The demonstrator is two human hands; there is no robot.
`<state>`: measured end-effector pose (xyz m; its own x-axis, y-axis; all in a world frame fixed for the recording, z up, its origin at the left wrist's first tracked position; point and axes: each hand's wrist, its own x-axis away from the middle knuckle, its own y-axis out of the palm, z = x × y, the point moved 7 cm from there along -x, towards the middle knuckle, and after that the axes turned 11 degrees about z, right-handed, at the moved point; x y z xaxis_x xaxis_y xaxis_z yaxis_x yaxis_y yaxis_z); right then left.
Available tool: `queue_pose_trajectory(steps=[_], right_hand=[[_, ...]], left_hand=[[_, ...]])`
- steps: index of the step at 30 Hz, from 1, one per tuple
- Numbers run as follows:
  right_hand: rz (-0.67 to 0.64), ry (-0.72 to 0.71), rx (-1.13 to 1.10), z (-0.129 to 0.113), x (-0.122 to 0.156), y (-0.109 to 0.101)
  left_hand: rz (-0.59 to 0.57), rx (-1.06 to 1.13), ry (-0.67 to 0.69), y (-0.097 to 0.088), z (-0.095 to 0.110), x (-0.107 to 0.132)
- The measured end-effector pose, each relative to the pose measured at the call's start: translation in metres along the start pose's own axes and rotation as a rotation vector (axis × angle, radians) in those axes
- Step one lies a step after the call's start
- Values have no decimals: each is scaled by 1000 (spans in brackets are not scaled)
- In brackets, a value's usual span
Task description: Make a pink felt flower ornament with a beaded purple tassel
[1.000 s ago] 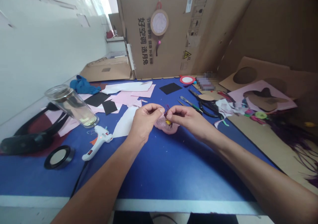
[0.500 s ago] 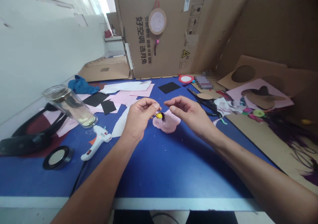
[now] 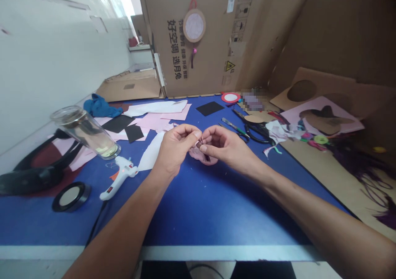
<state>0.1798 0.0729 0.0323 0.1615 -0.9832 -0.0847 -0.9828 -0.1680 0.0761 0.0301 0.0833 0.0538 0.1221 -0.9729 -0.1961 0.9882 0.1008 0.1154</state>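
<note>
Tassel (image 3: 207, 158) over pink piece (image 3: 198, 157), pinched by cord (image 3: 201, 140) in L hand (image 3: 175, 149), now R hand (image 3: 227, 149) too, vs. apart ½ sec ago; prob. finer 2-handed control.

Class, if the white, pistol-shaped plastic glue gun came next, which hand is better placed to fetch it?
Probably the left hand: it is nearer the glue gun, while the right hand would have to cross the left forearm.
</note>
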Motion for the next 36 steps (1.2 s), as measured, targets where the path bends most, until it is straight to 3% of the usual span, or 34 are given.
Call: queue_pose_trajectory(steps=[7,17,22,36], right_hand=[[44,-49,94,-2,-3,-7],[137,-239,328,-11,-3,-18],[126,-319,419,-14,-1,-20],[74,-229,322,-8,1,-13]], left_hand=[[57,-74,49,-4,1,-2],[124,-69,-126,-9,-20,-4],[132,-46,-136,-8,-21,-3],[116,23,-116,-8,-16,-4]])
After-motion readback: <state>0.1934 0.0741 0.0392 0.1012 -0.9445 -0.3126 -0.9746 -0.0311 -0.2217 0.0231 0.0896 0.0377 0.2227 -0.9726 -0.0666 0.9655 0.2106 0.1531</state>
